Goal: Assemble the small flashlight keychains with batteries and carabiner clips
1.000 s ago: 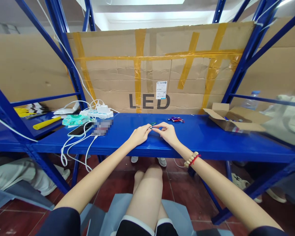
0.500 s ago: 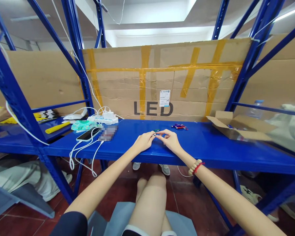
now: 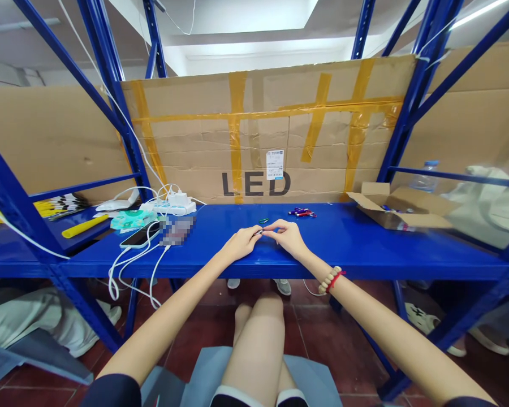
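My left hand [image 3: 240, 244] and my right hand [image 3: 287, 236] meet over the front part of the blue table [image 3: 339, 243]. Their fingertips pinch a small dark and silvery piece [image 3: 260, 232] between them; its kind is too small to make out. Just beyond the fingers lies a small green carabiner-like clip [image 3: 263, 221] on the tabletop. Farther back to the right is a little pile of red, blue and purple metallic pieces [image 3: 303, 212]. Neither hand touches the clip or the pile.
An open cardboard box [image 3: 401, 217] holds small items at the right. On the left are a phone [image 3: 141, 235], a white power strip [image 3: 173, 208], looped white cables and a turquoise packet [image 3: 131, 220]. A cardboard panel [image 3: 186, 147] backs the table between blue posts.
The view has shifted a little, so things appear slightly moved left. My hands stay together at the small piece, and the green clip shows more clearly beyond them.
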